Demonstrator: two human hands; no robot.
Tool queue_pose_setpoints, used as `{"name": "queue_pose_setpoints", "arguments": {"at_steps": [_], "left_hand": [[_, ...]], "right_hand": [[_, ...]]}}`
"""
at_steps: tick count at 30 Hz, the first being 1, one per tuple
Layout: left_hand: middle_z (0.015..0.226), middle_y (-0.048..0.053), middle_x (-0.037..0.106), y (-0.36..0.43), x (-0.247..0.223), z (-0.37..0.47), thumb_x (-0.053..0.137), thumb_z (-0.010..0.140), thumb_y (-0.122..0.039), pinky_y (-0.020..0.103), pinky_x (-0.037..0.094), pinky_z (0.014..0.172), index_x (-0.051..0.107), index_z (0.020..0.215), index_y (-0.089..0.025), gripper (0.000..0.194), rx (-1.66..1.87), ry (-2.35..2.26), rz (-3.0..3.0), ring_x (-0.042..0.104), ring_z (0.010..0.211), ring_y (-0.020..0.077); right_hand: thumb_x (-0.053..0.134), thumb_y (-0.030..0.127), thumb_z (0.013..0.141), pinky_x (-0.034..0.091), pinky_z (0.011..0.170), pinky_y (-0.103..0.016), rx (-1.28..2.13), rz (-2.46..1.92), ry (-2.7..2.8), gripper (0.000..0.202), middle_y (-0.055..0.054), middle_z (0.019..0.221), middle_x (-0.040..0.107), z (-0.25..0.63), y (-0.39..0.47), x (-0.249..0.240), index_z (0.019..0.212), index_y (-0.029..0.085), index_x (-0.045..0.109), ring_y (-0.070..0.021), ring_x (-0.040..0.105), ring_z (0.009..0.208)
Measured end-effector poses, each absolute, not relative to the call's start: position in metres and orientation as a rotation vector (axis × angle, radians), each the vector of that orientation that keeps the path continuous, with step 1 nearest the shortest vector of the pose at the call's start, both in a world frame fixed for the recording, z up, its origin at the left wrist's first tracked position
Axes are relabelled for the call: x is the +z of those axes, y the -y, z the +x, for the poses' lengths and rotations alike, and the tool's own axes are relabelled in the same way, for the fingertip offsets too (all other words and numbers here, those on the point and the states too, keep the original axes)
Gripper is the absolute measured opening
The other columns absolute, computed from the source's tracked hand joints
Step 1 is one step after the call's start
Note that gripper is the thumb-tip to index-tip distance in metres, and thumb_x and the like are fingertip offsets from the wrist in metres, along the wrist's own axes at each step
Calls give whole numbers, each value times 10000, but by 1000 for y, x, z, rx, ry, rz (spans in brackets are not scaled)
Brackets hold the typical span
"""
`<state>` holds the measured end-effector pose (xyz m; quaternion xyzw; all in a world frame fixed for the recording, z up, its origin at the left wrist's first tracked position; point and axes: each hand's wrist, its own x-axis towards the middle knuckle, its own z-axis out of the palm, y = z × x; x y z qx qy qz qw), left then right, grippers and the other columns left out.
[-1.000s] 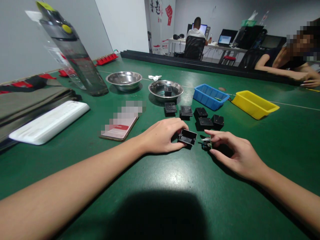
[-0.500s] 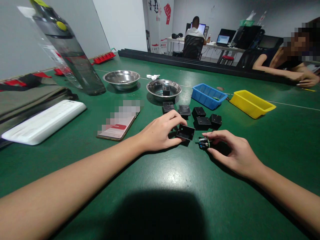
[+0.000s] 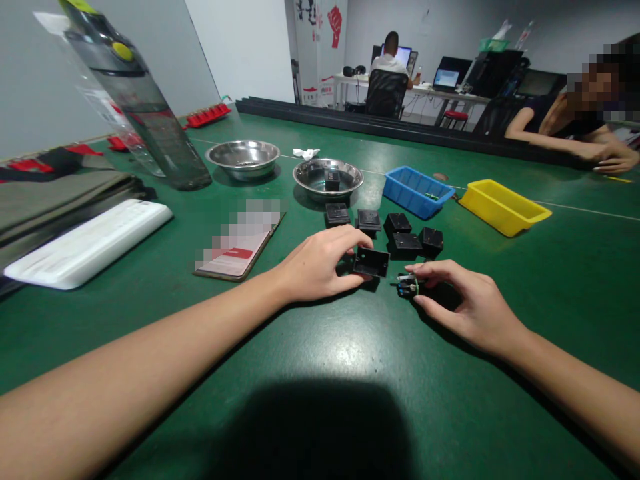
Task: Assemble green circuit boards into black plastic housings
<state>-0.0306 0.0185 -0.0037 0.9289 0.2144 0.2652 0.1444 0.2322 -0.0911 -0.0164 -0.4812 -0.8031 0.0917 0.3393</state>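
Head view, across a green table (image 3: pixel 345 360): at centre, left hand (image 3: pixel 330 263) around the left side of an open-faced black box (image 3: pixel 371 265), one finger at the upper edge and thumb at the lower, hollow turned towards the near side; remaining fingers largely hidden behind, their exact hold impossible to tell. Just to the right, right hand (image 3: pixel 465 293) with thumb and forefinger pinching a small board assembly (image 3: pixel 409 287) at its green side, dark parts directed left towards the box; other fingers curled, partly out of sight. Box and assembly near each other but apart, with bare table between. Slightly farther off, a pair of black blocks (image 3: pixel 369 221) at left and a cluster of three black blocks (image 3: pixel 406 245) at right, contents not visible. Beyond these, a steel bowl (image 3: pixel 313 190) with a black piece (image 3: pixel 332 180) inside, a second steel bowl (image 3: pixel 243 173) to its left, and, to the right, a blue tray (image 3: pixel 410 200) containing a green piece (image 3: pixel 431 197), then a yellow tray (image 3: pixel 500 217). Progress, by judgement: both pieces in hand and brought close, no contact made; box interior apparently bare, assembly wholly outside; green piece in the blue tray unhandled; finished or unfinished condition of the five blocks unclear.
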Motion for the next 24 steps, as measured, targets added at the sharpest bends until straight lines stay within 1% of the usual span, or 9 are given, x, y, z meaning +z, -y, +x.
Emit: {"name": "queue_pose_setpoints", "arguments": {"at_steps": [7, 15, 19, 24], "left_hand": [[1050, 53, 693, -18, -3, -30, 686, 831, -267, 307, 513, 841, 594, 1097, -180, 295, 777, -628, 2669, 656, 923, 186], [1045, 53, 680, -19, -4, -30, 698, 823, -243, 297, 509, 821, 595, 1086, -169, 292, 784, -615, 2671, 648, 916, 182], [1064, 73, 662, -19, -3, -30, 692, 834, -262, 327, 517, 860, 594, 1064, -173, 265, 809, -617, 2672, 635, 974, 203], [1107, 89, 658, -18, -2, -30, 709, 801, -260, 350, 516, 925, 553, 1012, -180, 274, 913, -622, 2626, 637, 1048, 220]], "right_hand": [[686, 210, 871, 624, 752, -312, 198, -1242, 2091, 273, -71, 1042, 772, 233, 90, -18, 1141, 206, 647, -187, 729, 836], [674, 217, 878, 618, 753, -316, 203, -1252, 2109, 262, -69, 1033, 762, 234, 90, -19, 1138, 210, 644, -189, 721, 843], [666, 230, 878, 620, 748, -325, 202, -1255, 2101, 251, -74, 1030, 763, 234, 90, -18, 1128, 212, 650, -194, 723, 833], [670, 216, 878, 620, 756, -321, 199, -1247, 2117, 257, -72, 1026, 761, 233, 90, -18, 1133, 213, 643, -194, 723, 842]]}}
